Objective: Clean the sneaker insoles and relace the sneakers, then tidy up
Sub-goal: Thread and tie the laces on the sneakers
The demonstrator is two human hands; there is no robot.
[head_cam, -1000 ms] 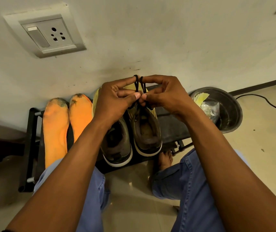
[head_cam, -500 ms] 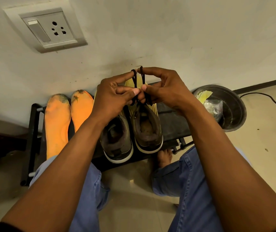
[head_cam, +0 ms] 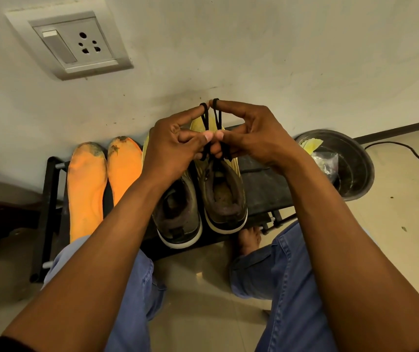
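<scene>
Above the right sneaker point(head_cam: 225, 191), both hands meet fingertip to fingertip. Left hand point(head_cam: 171, 146): index finger extended, a loop of black lace point(head_cam: 205, 123) hooked over its tip; thumb and curled fingers pinch the strand lower down. Right hand point(head_cam: 254, 134): index finger likewise carries a second loop at its tip, thumb pressed against the left thumb, remaining fingers curled round the lace. Both hands grasping the lace, neither released. Lace strands run down from the loops to the right sneaker's tongue area; the exact eyelets are hidden behind the fingers.

Two sneakers stand side by side on a low black rack point(head_cam: 51, 199), heels toward the person, toes toward the wall point(head_cam: 254, 47). Left sneaker point(head_cam: 178, 212) partly covered by the left forearm. Both are yellow-olive with white soles and dark, worn linings.

Two orange insoles point(head_cam: 86, 186) lie on the rack left of the sneakers, touching each other, dark grime at their toe ends.

Right of the rack, on the floor point(head_cam: 394, 224), a metal basin point(head_cam: 355, 174) holds a yellow item and a crumpled clear bag. A black cable point(head_cam: 406, 151) trails on the floor beyond it. A switch-and-socket plate point(head_cam: 74, 44) is set in the wall above. Blue jeans point(head_cam: 292, 288) and one bare foot point(head_cam: 249, 240) show below the rack.
</scene>
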